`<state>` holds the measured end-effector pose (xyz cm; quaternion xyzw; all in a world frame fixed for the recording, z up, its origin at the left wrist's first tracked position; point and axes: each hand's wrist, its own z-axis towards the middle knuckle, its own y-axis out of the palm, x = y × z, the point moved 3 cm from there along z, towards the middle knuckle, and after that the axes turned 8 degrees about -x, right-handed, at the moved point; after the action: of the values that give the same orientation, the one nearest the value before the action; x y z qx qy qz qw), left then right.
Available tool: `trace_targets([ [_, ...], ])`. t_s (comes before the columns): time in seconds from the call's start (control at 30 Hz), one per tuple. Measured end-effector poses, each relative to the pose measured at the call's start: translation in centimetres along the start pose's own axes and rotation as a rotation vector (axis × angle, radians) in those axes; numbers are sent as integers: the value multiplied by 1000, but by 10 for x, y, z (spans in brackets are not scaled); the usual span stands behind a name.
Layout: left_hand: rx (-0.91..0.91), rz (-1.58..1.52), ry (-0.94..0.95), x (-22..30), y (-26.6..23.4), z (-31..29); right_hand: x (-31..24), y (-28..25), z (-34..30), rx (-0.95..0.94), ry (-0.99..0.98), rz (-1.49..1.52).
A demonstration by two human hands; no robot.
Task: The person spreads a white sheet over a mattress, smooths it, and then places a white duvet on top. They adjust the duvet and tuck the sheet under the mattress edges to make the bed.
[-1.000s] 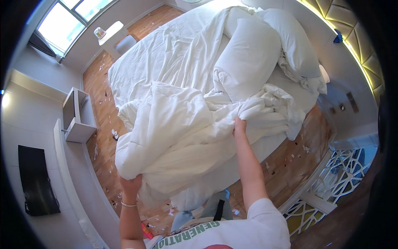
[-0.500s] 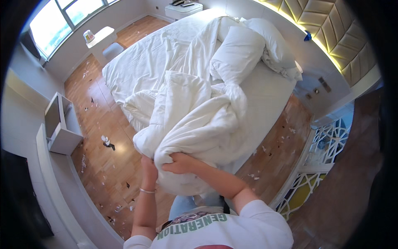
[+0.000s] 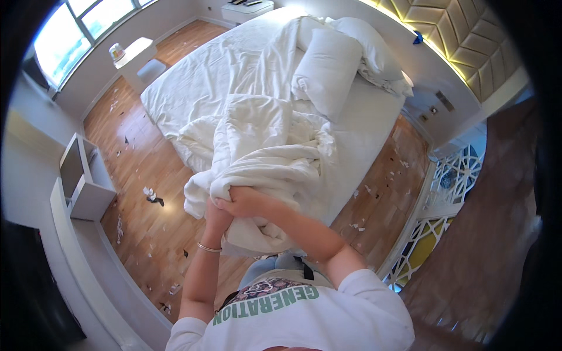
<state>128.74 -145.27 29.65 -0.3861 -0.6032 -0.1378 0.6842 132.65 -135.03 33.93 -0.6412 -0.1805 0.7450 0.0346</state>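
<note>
In the head view, from my distant post, I look down at the person's two bare hands, held close together over the near end of a bed (image 3: 369, 137); the right hand (image 3: 249, 202) is closed in a fist on a thick fold of a white duvet (image 3: 254, 120); the left hand (image 3: 219, 215), just beside and below it, grips the same bunched cloth, though I cannot make out its fingertips, sunk among the folds. The duvet lies in a soft, puffy heap on the bed's near half; its far part is a flattish, rounded slab, its near part twists into deep rope-like creases, and a bulging end hangs below the hands, in front of the person's blue trousers (image 3: 261, 268).

Around it I see smooth white sheet at the right, finely rumpled sheet at the far left, and a plump oblong pillow (image 3: 329, 70) lying toward the headboard side; behind that rises a padded wall panel (image 3: 453, 32), gold-brown, stitched in slanting segments and edged with a glowing yellow strip. The floor (image 3: 132, 193) is warm, glossy wood planking, strewn with torn white scraps (image 3: 357, 227); at the right stands a white lattice screen (image 3: 432, 225) of angular openings; a thin, pale bracelet (image 3: 209, 248) rings the left wrist.
</note>
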Motion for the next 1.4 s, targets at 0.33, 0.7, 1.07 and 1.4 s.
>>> trace_targets([
  [0.33, 254, -302, 115, -15, -43, 56, 68, -75, -72, 517, 64, 441],
  [0.7, 279, -464, 419, 60, -158, 170, 222, -194, -62, 1231, 506, -132],
  [1.07, 250, -807, 185, -69, -185, 343, 305, -87, 23, 1438, 802, 397],
  [1.4, 161, 40, 51, -82, -69, 358, 292, -71, -3, 1506, 832, 1120],
])
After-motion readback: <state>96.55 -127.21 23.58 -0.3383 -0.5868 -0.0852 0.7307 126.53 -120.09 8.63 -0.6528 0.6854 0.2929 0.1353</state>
